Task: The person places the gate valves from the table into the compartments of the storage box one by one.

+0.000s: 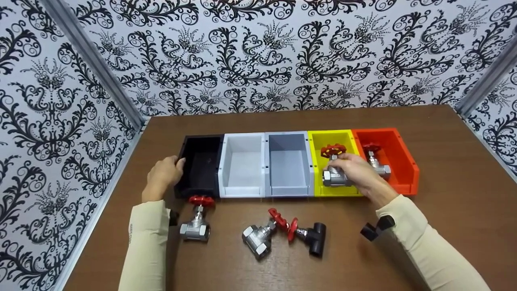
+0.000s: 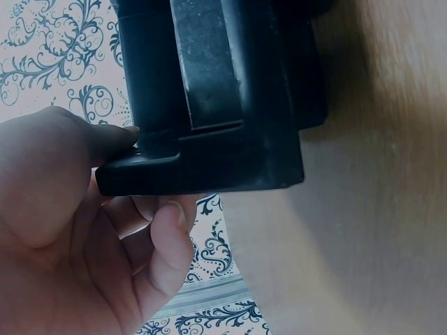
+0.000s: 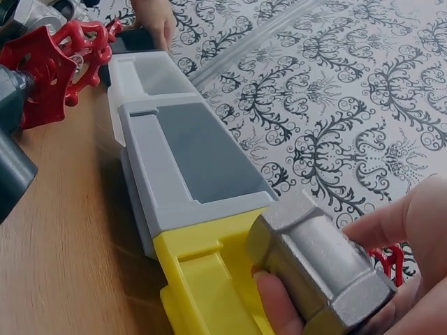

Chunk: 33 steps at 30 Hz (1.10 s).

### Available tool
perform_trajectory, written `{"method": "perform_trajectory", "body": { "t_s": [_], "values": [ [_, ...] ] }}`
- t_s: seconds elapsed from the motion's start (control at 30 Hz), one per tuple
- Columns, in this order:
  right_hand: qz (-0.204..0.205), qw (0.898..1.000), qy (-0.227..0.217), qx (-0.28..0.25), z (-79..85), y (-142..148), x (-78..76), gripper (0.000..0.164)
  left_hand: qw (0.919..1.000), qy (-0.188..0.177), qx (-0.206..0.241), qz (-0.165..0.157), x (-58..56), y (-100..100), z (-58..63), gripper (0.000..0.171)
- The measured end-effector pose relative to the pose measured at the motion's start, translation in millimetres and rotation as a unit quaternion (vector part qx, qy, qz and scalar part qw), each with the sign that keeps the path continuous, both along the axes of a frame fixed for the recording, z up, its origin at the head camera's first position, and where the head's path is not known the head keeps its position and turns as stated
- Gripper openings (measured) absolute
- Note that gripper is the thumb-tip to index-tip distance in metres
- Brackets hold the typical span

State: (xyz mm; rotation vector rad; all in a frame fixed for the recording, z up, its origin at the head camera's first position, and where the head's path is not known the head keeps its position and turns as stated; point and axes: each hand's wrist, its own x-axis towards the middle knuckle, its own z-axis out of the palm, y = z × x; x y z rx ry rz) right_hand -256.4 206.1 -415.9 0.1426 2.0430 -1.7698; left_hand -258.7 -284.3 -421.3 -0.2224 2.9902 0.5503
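Note:
My left hand point(image 1: 163, 176) grips the left wall of the black bin point(image 1: 202, 139). In the left wrist view, the thumb lies over the bin's rim point(image 2: 202, 171) and the fingers are curled outside it. My right hand point(image 1: 361, 171) holds a metal gate valve point(image 1: 332, 178) over the yellow bin point(image 1: 329, 135), its red handwheel up. The right wrist view shows fingers and thumb around the valve's silver hex-ended body point(image 3: 314, 258). Another metal valve point(image 1: 372, 159) with a red handwheel rests in the orange-red bin point(image 1: 406, 159), partly hidden by my right hand.
White point(image 1: 242, 161) and grey point(image 1: 287, 161) bins stand between the black and yellow ones, all in one row. In front, on the brown table point(image 1: 226, 270), lie two metal valves point(image 1: 195, 230) and a black-bodied valve point(image 1: 317, 238), all with red handwheels. Patterned walls point(image 1: 262, 60) enclose the table.

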Motion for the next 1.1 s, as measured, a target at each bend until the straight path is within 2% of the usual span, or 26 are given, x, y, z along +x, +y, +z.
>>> {"method": "perform_trajectory", "body": {
  "t_s": [0.4, 0.67, 1.1],
  "values": [
    [0.001, 0.999, 0.009, 0.036, -4.8, -4, -4.5, 0.043, 0.9999, -0.013, -0.005, 0.002, -1.6, 1, -0.5, 0.054],
    [-0.003, 0.999, -0.002, 0.055, -0.1, -7, -6.6, 0.05, 1.0, -0.003, -0.003, 0.003, -1.1, 0, -0.5, 0.049],
    [0.001, 0.997, -0.012, 0.079, 4.4, -6, -14.6, 0.057, 0.9999, -0.01, -0.003, 0.005, -0.8, 2, 1.5, 0.052]
  ]
}}
